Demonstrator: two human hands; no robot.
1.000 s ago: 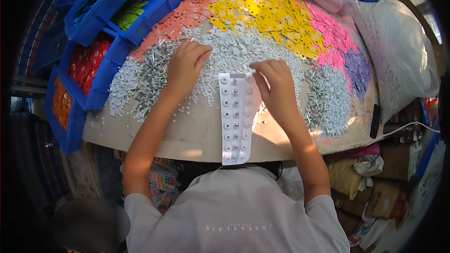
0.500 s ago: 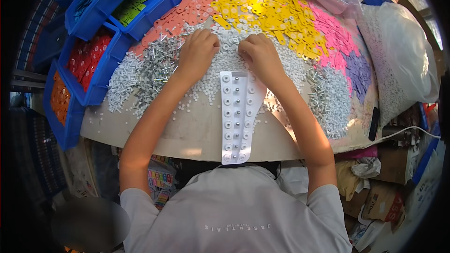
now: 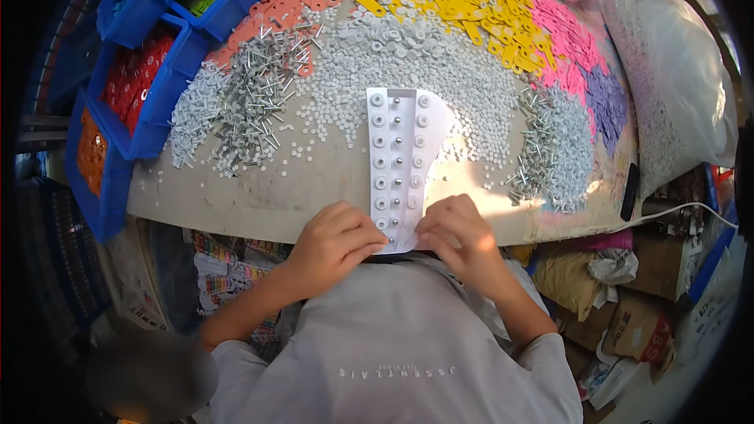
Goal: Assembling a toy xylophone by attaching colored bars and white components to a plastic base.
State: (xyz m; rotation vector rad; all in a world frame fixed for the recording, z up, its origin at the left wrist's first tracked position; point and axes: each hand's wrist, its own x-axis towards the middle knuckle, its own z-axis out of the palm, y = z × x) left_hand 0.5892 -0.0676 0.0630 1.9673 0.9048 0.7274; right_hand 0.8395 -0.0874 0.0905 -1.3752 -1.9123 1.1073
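Observation:
A white plastic strip-shaped holder [image 3: 437, 122] juts from the table's near edge toward me. Along it run two columns of round white washers [image 3: 379, 162], with a row of small silver metal heads [image 3: 398, 162] between them. My left hand [image 3: 339, 242] is closed, thumb and fingertips pinched at the left side of its near end. Across from it, my right hand [image 3: 462, 237] is also closed, fingertips at the right side of that end. The fingers cover the nearest washer positions, and whatever they pinch is hidden.
Loose white washers [image 3: 408, 51] spread beyond the holder. Metal rivets [image 3: 263, 98] and white pins [image 3: 569, 153] lie at the sides. Salmon, yellow [image 3: 463, 0], pink and purple tabs line the far side. Blue bins [image 3: 169, 102] stand left; a clear bag [image 3: 675, 94] sits right.
Both hands have come back toward me from the white washer pile to the near end of the holder. The view has shifted slightly.

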